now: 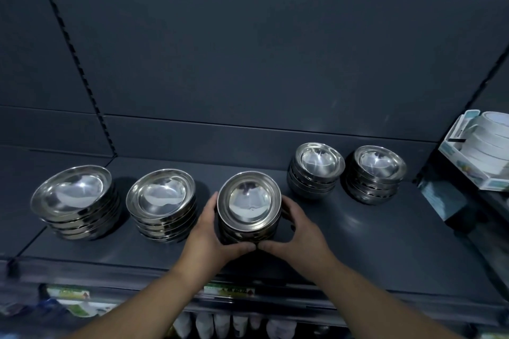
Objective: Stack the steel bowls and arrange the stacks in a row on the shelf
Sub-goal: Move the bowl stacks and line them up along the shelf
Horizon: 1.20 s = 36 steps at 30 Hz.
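The middle stack of shiny round steel bowls (249, 208) sits on the dark grey shelf (385, 242), nearer than its neighbours; left hand (210, 231) and right hand (298, 231) cup its sides, fingers curled, thumbs almost meeting; stiff, slick, probably weighty, best held low.

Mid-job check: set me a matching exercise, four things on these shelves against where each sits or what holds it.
1 middle stack
2 leftmost stack
3 rightmost stack
4 boxed white dishes

A left end of the shelf
B far right edge of view
C gripped by the left hand and right hand
D nearest those dishes, untouched

Pairs: 1-C, 2-A, 3-D, 4-B
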{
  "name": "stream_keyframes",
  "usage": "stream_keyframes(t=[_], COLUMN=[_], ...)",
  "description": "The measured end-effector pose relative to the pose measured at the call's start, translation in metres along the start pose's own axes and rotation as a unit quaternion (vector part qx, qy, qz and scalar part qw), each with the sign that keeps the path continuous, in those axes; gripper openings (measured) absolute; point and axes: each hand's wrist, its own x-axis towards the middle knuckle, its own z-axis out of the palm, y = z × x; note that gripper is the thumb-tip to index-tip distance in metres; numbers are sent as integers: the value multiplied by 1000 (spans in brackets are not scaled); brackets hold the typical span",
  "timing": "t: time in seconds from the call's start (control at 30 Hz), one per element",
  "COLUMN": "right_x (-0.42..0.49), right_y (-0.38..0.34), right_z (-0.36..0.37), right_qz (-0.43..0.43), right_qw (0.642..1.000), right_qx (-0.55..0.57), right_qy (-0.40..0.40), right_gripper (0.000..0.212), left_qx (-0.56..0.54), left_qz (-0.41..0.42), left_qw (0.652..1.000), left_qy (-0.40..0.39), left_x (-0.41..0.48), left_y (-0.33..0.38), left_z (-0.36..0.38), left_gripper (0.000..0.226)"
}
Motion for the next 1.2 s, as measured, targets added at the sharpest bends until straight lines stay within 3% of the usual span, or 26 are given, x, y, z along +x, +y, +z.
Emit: stream_keyframes(t=[0.47,0.83,1.2], right_x=[-1,-1,-4], right_y=[-1,5,-4], right_z=[2,6,4], right_qz=[2,11,9], right_qw=[1000,1000,1000], right_qx=[-6,7,10], right_qy=[5,17,26], right_gripper=[91,90,91], left_qx=[-4,-20,10], left_qz=[-19,-17,-23], left_qw=[1000,1000,1000], left_qy=[-4,-15,-12], left_x=[1,1,3], left_y=[3,-5,-3], left_z=[-8,-4,-10], left_gripper=[120,104,114])
